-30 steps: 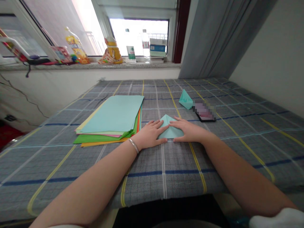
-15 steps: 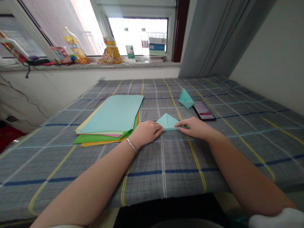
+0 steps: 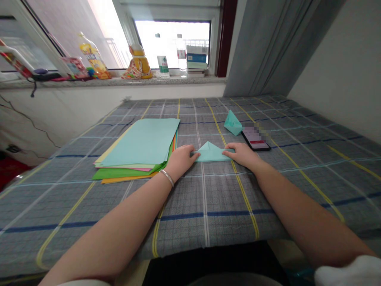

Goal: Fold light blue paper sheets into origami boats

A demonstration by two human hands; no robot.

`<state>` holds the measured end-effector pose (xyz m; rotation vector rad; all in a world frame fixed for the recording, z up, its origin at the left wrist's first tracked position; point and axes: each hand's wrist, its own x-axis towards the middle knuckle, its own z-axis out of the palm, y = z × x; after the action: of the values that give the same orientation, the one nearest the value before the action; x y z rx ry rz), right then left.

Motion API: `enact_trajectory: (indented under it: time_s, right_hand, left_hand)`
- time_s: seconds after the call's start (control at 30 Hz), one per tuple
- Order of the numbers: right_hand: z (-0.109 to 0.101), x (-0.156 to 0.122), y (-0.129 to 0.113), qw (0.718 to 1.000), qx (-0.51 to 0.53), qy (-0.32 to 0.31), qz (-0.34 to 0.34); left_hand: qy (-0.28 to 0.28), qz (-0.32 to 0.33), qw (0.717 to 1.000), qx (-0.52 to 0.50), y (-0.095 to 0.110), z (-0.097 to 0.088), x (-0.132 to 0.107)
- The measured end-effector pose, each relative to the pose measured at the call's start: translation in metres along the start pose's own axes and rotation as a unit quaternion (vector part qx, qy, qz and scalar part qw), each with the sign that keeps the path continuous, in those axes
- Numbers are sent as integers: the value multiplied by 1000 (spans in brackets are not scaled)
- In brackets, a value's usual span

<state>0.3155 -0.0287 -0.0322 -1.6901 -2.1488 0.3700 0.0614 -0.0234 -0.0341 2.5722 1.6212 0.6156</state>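
Note:
A light-blue sheet of folded paper [image 3: 212, 155] lies on the plaid cloth, with a peak at the top and a straight band along its near side. My left hand [image 3: 182, 159] pinches the left end of that band between thumb and fingers. At the right end, my right hand [image 3: 242, 154] grips the same band. Beyond my right hand stands a small folded paper shape [image 3: 233, 124] of a similar blue-green, touching or nearly touching a phone [image 3: 256, 140].
A stack of coloured paper [image 3: 138, 141], light blue on top, lies left of my hands. The plaid cloth [image 3: 184, 222] covers the table. Bottles, including a yellow-labelled one [image 3: 93, 57], and boxes [image 3: 196, 59] line the windowsill. A grey curtain [image 3: 262, 47] hangs at the right.
The near edge of the paper now shows a wider band folded up over the lower part of the peak. My hands have moved slightly apart, to its two ends.

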Motion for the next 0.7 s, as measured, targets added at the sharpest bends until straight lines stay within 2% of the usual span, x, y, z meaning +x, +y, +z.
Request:
enact_trajectory:
  time_s: [0.13,0.33,0.4,0.5,0.6,0.7]
  right_hand:
    - [5,4,0,999,-44,5,-9]
    - [7,4,-2,997,-76,2,-6]
    - [7,4,-3,997,-83,0,-7]
    - [8,5,-2,996,-89,-1,-18]
    - [10,5,-1,995,-91,4,-29]
    - [9,6,-1,996,-80,9,-33]
  left_hand:
    - [4,0,1000,10,2,3,1]
    - [4,33,998,54,8,3,-1]
    - [12,58,995,75,10,3,-3]
    - [16,145,985,91,12,4,-7]
    - [-60,237,967,69,12,7,-8]
    - [-156,262,951,43,11,8,-7]
